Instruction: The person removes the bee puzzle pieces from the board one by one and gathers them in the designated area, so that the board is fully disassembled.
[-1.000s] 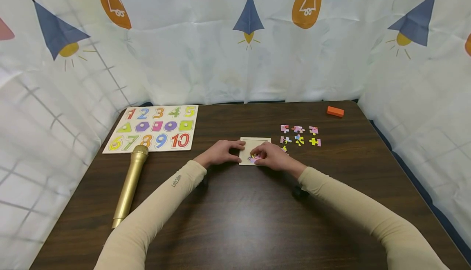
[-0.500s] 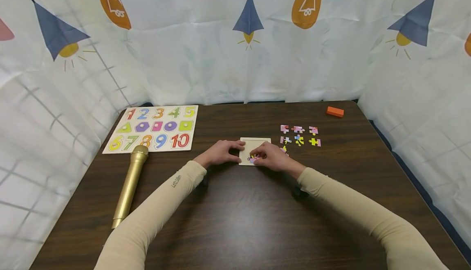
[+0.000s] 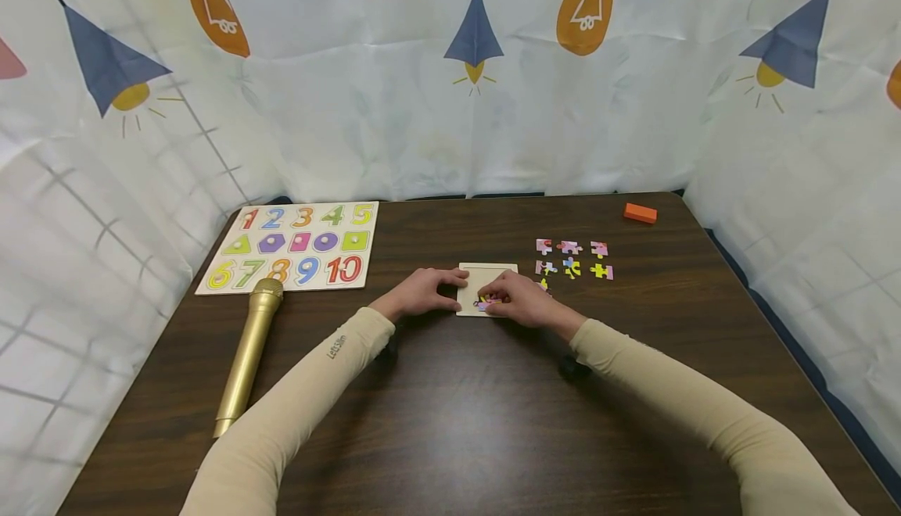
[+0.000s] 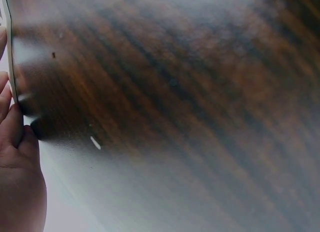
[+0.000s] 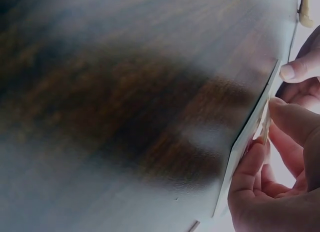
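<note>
A small pale puzzle tray (image 3: 479, 275) lies in the middle of the table. My left hand (image 3: 420, 292) rests at its left side, thumb and fingers apart and touching the edge. My right hand (image 3: 523, 299) is over the tray's front right part. Between its thumb and fingers it pinches a thin jigsaw piece (image 5: 265, 123), seen edge-on in the right wrist view and mostly covered by the fingertips. Pink and purple puzzle pieces (image 3: 482, 304) show on the tray beside those fingertips. Only part of the left hand and the tray's edge appear in the left wrist view.
Several loose jigsaw pieces (image 3: 572, 268) lie in rows right of the tray, one partly behind the right hand. An orange block (image 3: 640, 213) sits at the back right. On the left are a number board (image 3: 322, 266) and a gold microphone (image 3: 246, 356), its head overlapping the board.
Both hands stay at the tray in almost the same place. The right fingertips shift only very slightly over the pieces; the other objects keep their places.
</note>
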